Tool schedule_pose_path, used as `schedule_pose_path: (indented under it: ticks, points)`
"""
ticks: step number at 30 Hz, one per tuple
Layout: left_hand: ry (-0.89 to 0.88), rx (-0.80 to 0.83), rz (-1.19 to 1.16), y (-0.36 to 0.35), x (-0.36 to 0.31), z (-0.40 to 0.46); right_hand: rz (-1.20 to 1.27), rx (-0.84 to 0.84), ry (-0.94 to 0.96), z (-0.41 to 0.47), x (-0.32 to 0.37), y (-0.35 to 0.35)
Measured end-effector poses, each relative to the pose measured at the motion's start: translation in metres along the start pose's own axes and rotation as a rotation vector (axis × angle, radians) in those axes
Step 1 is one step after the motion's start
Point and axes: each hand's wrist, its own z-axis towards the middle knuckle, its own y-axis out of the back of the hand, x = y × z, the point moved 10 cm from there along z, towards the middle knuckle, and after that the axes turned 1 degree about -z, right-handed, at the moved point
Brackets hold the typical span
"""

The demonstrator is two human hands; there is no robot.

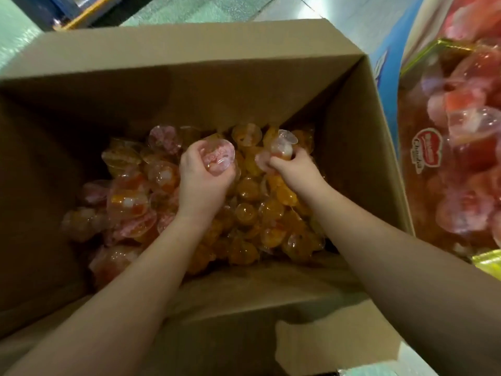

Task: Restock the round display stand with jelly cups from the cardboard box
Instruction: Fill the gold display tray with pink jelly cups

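An open cardboard box [349, 147] fills the view, its bottom covered with several orange and pink jelly cups [252, 210]. My left hand [202, 183] is deep in the box and grips a pink-lidded jelly cup [218, 157], lid facing up. My right hand [291, 169] is beside it and pinches another jelly cup [283, 146] with a clear lid, lifted slightly above the pile. At the right edge stands the display stand [444, 44], holding several red and pink jelly cups [471, 126].
The box flaps stand open at the far side [173, 47] and at the near side [311, 335]. A pale tiled floor [339, 9] lies beyond the box. A blue and yellow object [81, 12] sits on the floor at the top left.
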Motion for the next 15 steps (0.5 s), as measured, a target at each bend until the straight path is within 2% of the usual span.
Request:
schedule_pose_path:
  ticks: [3, 8, 11, 15]
  points:
    - [0.016, 0.041, -0.069, 0.0, -0.018, -0.049, 0.055, 0.113, -0.044, -0.059, -0.024, 0.021]
    - [0.019, 0.255, -0.148, -0.032, -0.068, -0.13, 0.224, 0.143, -0.127, -0.151, -0.075, 0.08]
    - [-0.029, 0.364, -0.092, -0.064, -0.117, -0.186, 0.449, 0.068, -0.138, -0.2, -0.102, 0.139]
    - [-0.139, 0.393, -0.002, -0.112, -0.184, -0.262, 0.47, -0.095, -0.085, -0.262, -0.144, 0.244]
